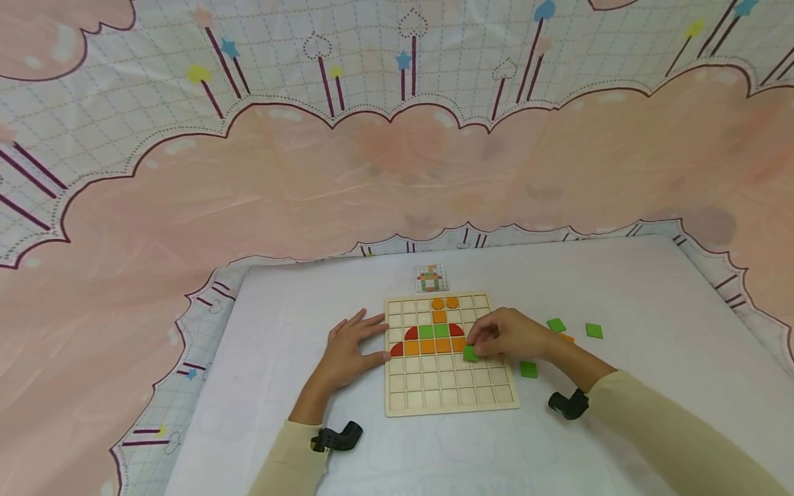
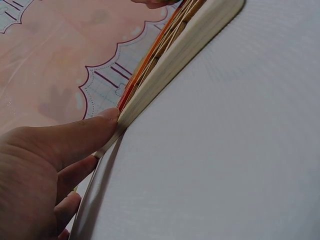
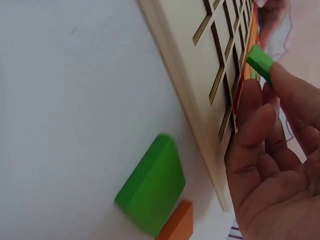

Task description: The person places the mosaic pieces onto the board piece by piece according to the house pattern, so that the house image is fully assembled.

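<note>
A wooden grid board [image 1: 450, 398] lies on the white table with colored tiles set in its upper cells. They include orange squares [image 1: 427, 346], green squares [image 1: 426, 332], red quarter-rounds [image 1: 411, 333] and orange circles [image 1: 438, 303]. My right hand [image 1: 505, 332] pinches a green square tile [image 1: 470, 354] between thumb and fingertips, over the board at the right end of the orange row. In the right wrist view that tile [image 3: 259, 61] is tilted above the grid. My left hand [image 1: 349, 350] rests at the board's left edge, its fingers spread and the thumb touching the side [image 2: 125, 117].
Behind the board lies a small pattern card [image 1: 431, 278] with a colored figure on a grid. To the right of the board are loose green tiles [image 1: 528, 370] and an orange piece [image 1: 566, 337], partly hidden by the right wrist. A patterned cloth [image 1: 397, 179] surrounds the table.
</note>
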Available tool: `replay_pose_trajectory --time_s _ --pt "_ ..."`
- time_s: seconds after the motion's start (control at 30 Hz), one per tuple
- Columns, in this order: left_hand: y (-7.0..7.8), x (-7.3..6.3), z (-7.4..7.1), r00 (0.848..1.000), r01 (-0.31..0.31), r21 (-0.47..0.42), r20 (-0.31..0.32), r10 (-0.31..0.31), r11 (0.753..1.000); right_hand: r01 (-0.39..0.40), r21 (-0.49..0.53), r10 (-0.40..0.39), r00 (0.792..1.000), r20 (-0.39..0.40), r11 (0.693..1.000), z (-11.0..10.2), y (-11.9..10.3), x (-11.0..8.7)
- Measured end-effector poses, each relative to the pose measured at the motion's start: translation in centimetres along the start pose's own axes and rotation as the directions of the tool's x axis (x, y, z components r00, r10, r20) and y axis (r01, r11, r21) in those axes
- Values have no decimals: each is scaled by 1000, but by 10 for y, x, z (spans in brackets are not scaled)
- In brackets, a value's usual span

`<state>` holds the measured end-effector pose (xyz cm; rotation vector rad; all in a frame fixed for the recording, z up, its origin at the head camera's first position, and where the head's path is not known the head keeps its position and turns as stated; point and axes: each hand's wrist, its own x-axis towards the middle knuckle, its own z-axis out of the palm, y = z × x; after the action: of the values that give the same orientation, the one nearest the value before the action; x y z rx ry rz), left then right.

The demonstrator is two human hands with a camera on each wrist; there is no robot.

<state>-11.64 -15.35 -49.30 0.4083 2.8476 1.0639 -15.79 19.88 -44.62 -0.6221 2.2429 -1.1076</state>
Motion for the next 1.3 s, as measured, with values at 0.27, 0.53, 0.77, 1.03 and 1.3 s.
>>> replay_pose_trajectory --time_s 0.27,0.53,0.77,1.03,1.3 --pt "0 0 0 1000 2 7 -1 -2 1000 4 -12 -4 1000 -6 1000 9 -9 10" --pt "-1 0 0 1000 7 6 20 -7 1000 7 3 -7 1000 13 1000 11 -10 13" --pt "-1 0 -1 999 9 -3 32 -9 1000 15 -13 -15 1000 17 1000 14 -11 13" --pt "-1 0 -1 999 25 6 35 -26 1000 45 -92 -44 999 15 995 16 -9 15" --pt "0 -1 -1 1000 19 -3 25 -19 1000 37 -135 -37 999 3 990 13 -11 14"
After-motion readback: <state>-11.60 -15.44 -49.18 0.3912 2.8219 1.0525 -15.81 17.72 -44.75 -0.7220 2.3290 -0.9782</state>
